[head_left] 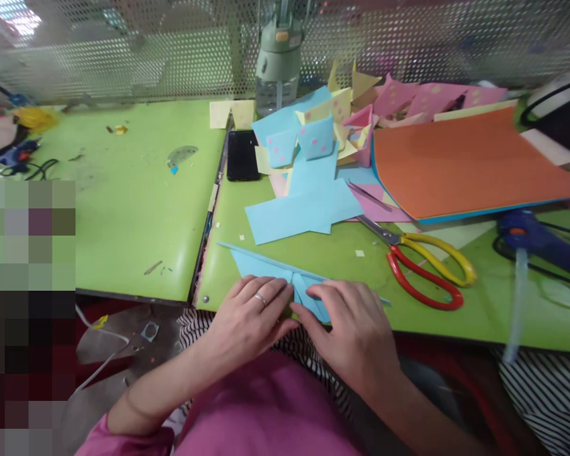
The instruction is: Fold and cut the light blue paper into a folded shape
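Observation:
A folded piece of light blue paper (249, 262) lies at the front edge of the green table, with one long narrow folded strip along its far side. My left hand (259, 309), with a ring on one finger, presses its fingers together over the paper's left half. Its thumb is tucked at the near edge. My right hand (354, 326) is closed on the right half, thumb and forefinger pinching near a crease. The hands nearly meet at the paper's middle and hide part of it.
Scissors (394, 240) with red and yellow handles lie right of the blue paper sheets (294, 212). Orange sheets (465, 161), a blue glue gun (546, 244), a phone (243, 156), dotted paper pieces (316, 137) and a bottle (278, 63) are farther off. A table gap runs left.

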